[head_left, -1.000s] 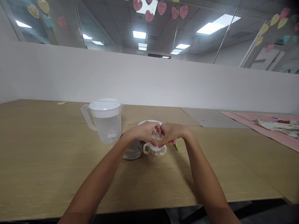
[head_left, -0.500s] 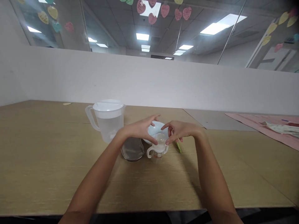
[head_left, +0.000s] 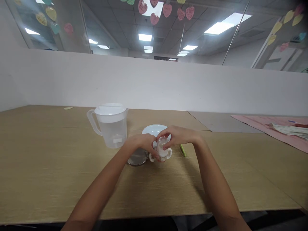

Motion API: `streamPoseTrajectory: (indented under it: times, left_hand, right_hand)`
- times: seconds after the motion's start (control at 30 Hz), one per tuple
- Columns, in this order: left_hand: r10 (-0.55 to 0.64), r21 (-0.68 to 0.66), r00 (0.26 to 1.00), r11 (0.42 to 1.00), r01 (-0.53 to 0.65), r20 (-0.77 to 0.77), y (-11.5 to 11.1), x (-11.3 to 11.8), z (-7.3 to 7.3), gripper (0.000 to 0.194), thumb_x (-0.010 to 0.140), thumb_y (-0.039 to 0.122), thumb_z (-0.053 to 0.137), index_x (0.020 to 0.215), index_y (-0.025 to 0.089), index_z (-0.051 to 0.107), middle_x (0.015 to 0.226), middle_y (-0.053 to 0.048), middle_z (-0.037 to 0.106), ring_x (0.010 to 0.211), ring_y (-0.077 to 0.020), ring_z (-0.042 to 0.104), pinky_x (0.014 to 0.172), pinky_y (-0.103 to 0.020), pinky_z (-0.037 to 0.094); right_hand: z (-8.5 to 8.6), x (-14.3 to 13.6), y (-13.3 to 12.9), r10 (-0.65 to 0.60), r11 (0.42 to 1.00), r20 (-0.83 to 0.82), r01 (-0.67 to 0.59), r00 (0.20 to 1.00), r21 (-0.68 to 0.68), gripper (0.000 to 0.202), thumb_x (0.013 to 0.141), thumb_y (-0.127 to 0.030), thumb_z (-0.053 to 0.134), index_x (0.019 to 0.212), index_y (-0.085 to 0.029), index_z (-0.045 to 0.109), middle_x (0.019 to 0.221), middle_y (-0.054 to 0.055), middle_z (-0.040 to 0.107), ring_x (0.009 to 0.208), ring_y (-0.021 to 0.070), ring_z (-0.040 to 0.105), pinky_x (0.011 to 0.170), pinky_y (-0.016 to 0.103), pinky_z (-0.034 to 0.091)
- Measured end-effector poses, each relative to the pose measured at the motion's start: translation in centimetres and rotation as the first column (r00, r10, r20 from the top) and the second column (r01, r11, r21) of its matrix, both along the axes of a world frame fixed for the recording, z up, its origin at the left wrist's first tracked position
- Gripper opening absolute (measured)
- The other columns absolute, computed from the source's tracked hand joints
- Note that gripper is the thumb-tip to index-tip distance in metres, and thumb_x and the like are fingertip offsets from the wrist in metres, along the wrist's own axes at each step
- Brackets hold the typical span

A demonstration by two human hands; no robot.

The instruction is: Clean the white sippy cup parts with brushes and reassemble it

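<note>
A small clear bottle with two white handles (head_left: 162, 152) stands upright on the table, a transparent cap over its top. My left hand (head_left: 147, 143) is closed around the bottle's left side, near its collar. From the right, my right hand (head_left: 173, 137) has its fingers closed on the clear cap. Behind the bottle lies a pale blue plate or bowl (head_left: 154, 128), partly covered by my hands. A round metal-rimmed dish (head_left: 138, 158) is left of the bottle, partly behind my left wrist. The green thin object (head_left: 183, 150) lies to the right.
A lidded clear pitcher (head_left: 112, 128) stands at the back left of the wooden table (head_left: 60, 166). At the far right, a pink cloth (head_left: 260, 123) carries a whitish cloth (head_left: 288, 129). A white wall (head_left: 149, 83) rises behind the table.
Both hands have come in closer to the bottle; they hovered with spread fingers around its top before. Now the left holds its side and the right holds the cap. The view has shifted slightly.
</note>
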State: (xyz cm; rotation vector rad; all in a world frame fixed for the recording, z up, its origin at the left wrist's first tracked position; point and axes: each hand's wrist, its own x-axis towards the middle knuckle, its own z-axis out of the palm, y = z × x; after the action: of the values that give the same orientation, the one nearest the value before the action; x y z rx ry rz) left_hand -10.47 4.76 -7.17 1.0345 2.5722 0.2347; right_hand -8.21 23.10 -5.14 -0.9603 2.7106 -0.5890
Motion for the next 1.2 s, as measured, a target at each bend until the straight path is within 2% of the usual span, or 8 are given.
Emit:
streamPoseTrajectory:
  times: [0.1,0.27,0.5,0.63,0.8,0.97,1.1,1.2]
  left_hand:
    - [0.028,-0.011,1.000,1.000,-0.028,0.008,0.6,-0.5,-0.9,0.050,0.049,0.057,0.073,0.075,0.017,0.061,0.068,0.001,0.061,0.057,-0.0132,0.051,0.052,-0.024,0.032]
    - [-0.044,0.016,0.999,0.999,0.044,0.014,0.5,-1.6,-1.6,0.047,0.050,0.056,0.073,0.057,0.016,0.051,0.051,0.003,0.050,0.046,-0.0100,0.041,0.047,-0.025,0.026]
    - [-0.070,0.070,0.997,0.995,0.067,0.036,0.3,-2.0,-1.9,0.045,0.046,0.050,0.077,0.058,0.016,0.050,0.050,0.005,0.047,0.046,-0.0095,0.039,0.045,-0.024,0.024]
    - [-0.055,0.062,0.998,0.997,0.053,0.034,0.4,-1.8,-2.0,0.045,0.047,0.048,0.078,0.057,0.016,0.049,0.051,0.004,0.047,0.046,-0.0098,0.040,0.046,-0.024,0.025]
    - [-0.073,0.137,0.994,0.989,0.061,0.083,0.4,-1.8,-2.0,0.040,0.048,0.046,0.077,0.062,0.017,0.055,0.054,0.004,0.049,0.048,-0.0103,0.042,0.045,-0.023,0.025]
    - [-0.088,0.125,0.993,0.989,0.077,0.082,0.4,-1.7,-2.1,0.041,0.048,0.048,0.077,0.069,0.018,0.060,0.053,0.005,0.049,0.047,-0.0094,0.040,0.044,-0.024,0.022]
    - [-0.081,0.107,0.993,0.992,0.072,0.080,0.5,-1.6,-2.1,0.042,0.048,0.049,0.077,0.069,0.018,0.059,0.054,0.005,0.049,0.047,-0.0092,0.040,0.046,-0.024,0.023]
    - [-0.104,0.089,0.993,0.991,0.099,0.056,0.5,-1.6,-1.9,0.042,0.050,0.050,0.076,0.067,0.017,0.056,0.054,0.005,0.049,0.047,-0.0091,0.040,0.047,-0.024,0.023]
  right_hand:
    - [0.0,-0.3,0.3,-0.002,1.000,0.004,0.002,1.000,-0.016,0.042,0.066,-0.037,0.072,0.106,-0.024,0.066,0.090,0.001,0.064,0.081,0.0165,0.056,0.070,0.024,0.042]
    - [-0.1,-1.0,0.7,0.019,0.998,0.036,-0.017,0.999,-0.056,0.044,0.066,-0.043,0.072,0.104,-0.023,0.067,0.088,0.002,0.064,0.080,0.0166,0.056,0.069,0.024,0.042]
    - [-0.1,-1.2,0.9,-0.002,0.997,0.128,0.012,0.992,-0.077,0.047,0.068,-0.044,0.070,0.108,-0.021,0.063,0.087,0.002,0.064,0.080,0.0165,0.057,0.066,0.023,0.042]
    - [0.5,-0.3,1.0,-0.016,0.996,0.083,0.023,0.996,-0.083,0.045,0.068,-0.044,0.069,0.106,-0.020,0.063,0.090,0.003,0.062,0.081,0.0169,0.056,0.067,0.025,0.043]
    - [1.0,-0.2,2.3,-0.068,0.929,0.001,0.063,0.998,-0.365,0.044,0.069,-0.043,0.068,0.105,-0.018,0.059,0.102,0.005,0.059,0.093,0.0177,0.054,0.082,0.029,0.042]
    - [-1.8,-3.7,4.1,-0.081,0.827,0.140,0.146,0.987,-0.543,0.047,0.064,-0.039,0.072,0.101,-0.015,0.054,0.100,0.007,0.059,0.091,0.0167,0.055,0.077,0.027,0.044]
    - [-4.6,-6.5,4.4,-0.214,0.905,0.180,0.264,0.960,-0.334,0.047,0.059,-0.035,0.073,0.096,-0.013,0.055,0.097,0.007,0.060,0.089,0.0173,0.055,0.071,0.024,0.044]
    - [-6.1,-7.6,3.7,-0.212,0.965,0.194,0.236,0.958,-0.112,0.047,0.058,-0.034,0.073,0.097,-0.012,0.057,0.098,0.006,0.060,0.087,0.0175,0.056,0.069,0.022,0.043]
